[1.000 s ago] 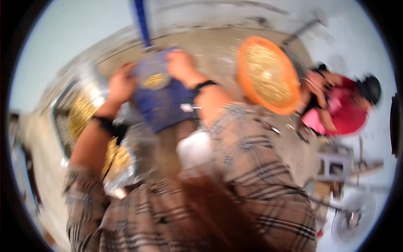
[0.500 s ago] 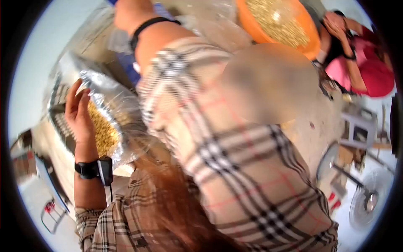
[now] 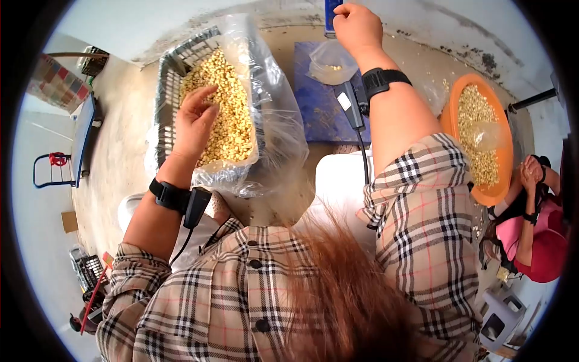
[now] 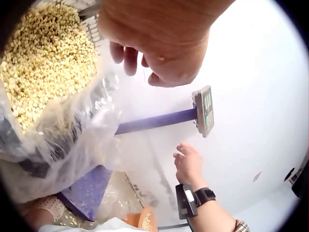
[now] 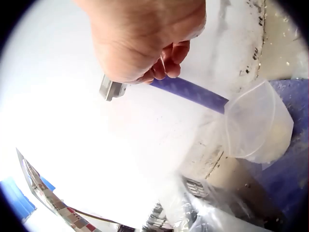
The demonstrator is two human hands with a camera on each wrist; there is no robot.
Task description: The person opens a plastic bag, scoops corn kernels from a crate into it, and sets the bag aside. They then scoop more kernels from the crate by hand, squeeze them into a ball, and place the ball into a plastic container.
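In the head view my left hand (image 3: pixel 196 123) hovers over yellow kernels (image 3: pixel 229 130) in a plastic-lined crate (image 3: pixel 166 108), its fingers loosely bent and holding nothing. My right hand (image 3: pixel 359 30) is raised by the blue post (image 3: pixel 330 18) of a scale. A clear bag (image 3: pixel 329 69) with a few kernels rests on the scale's blue platform (image 3: pixel 313 114). From the left wrist, the display (image 4: pixel 206 111) tops the post, with my right hand (image 4: pixel 189 166) apart from it, fingers relaxed. The right wrist view shows that hand (image 5: pixel 149 43) with bent fingers, the bag (image 5: pixel 260 125) beyond.
An orange basin (image 3: pixel 503 151) of kernels stands on the right, beside a seated person in a red hat (image 3: pixel 543 256). A blue cart (image 3: pixel 84 142) is at the left. A grey plastic stool (image 3: pixel 500 320) stands at lower right, and the wall (image 3: pixel 241 12) runs behind the scale.
Both hands were at the bag on the platform; they have come away from it. My left hand has moved left over the crate, my right up toward the display. The head view has swung left.
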